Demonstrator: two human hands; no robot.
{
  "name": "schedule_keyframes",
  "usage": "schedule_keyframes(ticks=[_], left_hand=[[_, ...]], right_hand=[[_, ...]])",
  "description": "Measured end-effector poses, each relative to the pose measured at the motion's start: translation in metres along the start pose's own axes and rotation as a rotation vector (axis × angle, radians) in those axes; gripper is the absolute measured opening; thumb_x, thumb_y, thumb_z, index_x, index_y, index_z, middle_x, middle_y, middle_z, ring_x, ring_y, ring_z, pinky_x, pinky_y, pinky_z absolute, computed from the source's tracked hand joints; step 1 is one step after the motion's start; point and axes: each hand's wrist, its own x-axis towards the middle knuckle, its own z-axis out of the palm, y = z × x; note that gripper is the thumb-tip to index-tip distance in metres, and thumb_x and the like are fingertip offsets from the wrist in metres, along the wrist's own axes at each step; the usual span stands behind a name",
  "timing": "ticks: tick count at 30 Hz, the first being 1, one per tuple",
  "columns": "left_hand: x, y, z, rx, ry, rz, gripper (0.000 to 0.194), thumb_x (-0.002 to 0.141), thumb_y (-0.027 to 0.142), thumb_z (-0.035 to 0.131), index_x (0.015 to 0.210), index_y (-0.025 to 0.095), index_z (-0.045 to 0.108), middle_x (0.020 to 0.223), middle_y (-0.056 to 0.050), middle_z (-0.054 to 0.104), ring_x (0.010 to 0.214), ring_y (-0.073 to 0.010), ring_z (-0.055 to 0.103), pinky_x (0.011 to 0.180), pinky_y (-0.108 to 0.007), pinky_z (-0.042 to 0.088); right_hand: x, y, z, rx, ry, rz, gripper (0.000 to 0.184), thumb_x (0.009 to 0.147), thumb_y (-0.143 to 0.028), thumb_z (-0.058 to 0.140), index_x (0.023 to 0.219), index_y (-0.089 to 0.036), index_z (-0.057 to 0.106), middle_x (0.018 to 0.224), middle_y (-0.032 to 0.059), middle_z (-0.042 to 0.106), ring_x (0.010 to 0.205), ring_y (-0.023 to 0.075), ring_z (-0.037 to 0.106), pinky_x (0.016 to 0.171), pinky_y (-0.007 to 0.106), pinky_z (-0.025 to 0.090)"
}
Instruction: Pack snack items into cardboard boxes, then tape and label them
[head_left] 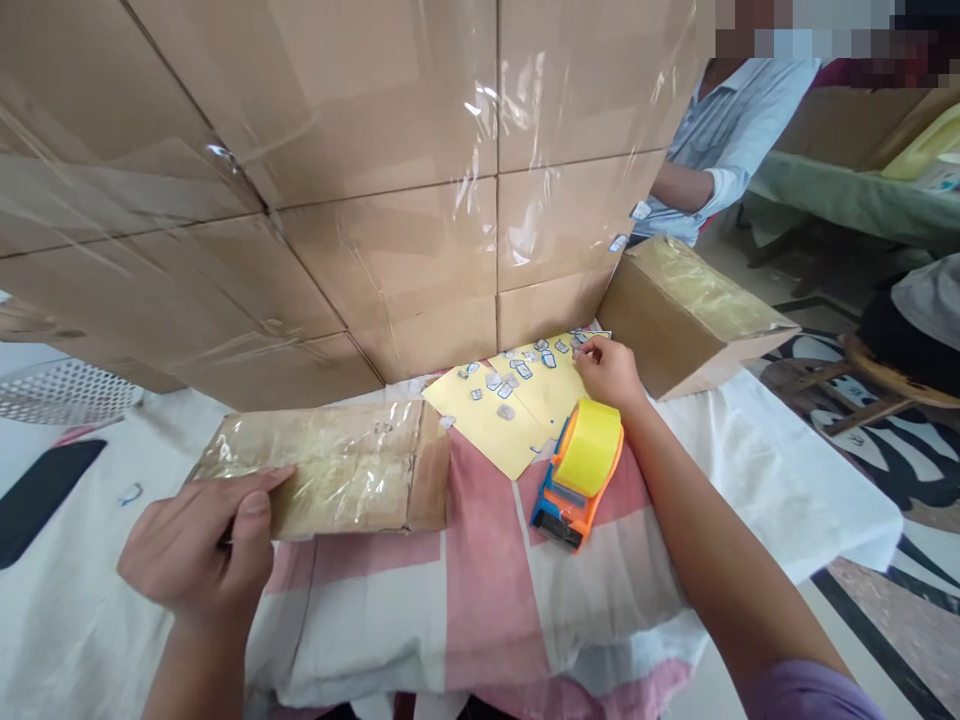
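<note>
A small cardboard box [341, 470], its top covered in shiny clear tape, lies on the cloth at the left. My left hand [206, 545] grips its near left end, index finger stretched over the tape and thumb at the front side. On a yellow sheet [480, 430] in the middle, several small cut labels [523, 370] with dark outlines are scattered. My right hand [609, 368] is at the sheet's far right corner, its fingertips pinched on a small label mostly hidden by them. Below that forearm lies an orange and blue tape dispenser [577, 475] with a yellow roll.
Stacked, film-wrapped cartons [405, 220] wall off the back. Another taped box [690, 315] stands at the right. A dark phone [45, 500] and a white basket [64, 390] are at the left. A person in a light blue shirt [727, 130] is behind the stack; a wooden stool [874, 385] stands right.
</note>
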Motion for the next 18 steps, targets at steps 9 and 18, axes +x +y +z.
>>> schedule_keyframes(ticks=[9,18], left_hand=[[0.008,0.004,0.002,0.077,-0.039,-0.089,0.023,0.088,0.027,0.059,0.078,0.023,0.079,0.064,0.002,0.074,0.058,-0.0158,0.067,0.053,-0.028,0.038],[0.001,-0.002,0.002,0.04,0.082,-0.048,0.021,0.086,0.021,0.059,0.071,0.015,0.074,0.063,-0.002,0.074,0.058,-0.0192,0.071,0.058,-0.03,0.051]], right_hand=[[-0.019,-0.053,-0.07,0.738,0.27,-0.005,0.015,0.079,-0.032,0.076,0.084,-0.021,0.067,0.08,0.0046,0.072,0.076,0.0203,0.069,0.073,0.035,0.054],[-0.159,-0.155,-0.077,1.195,0.077,0.187,0.009,0.083,-0.039,0.08,0.087,-0.036,0.072,0.075,-0.0007,0.069,0.06,0.0186,0.058,0.055,0.035,0.045]])
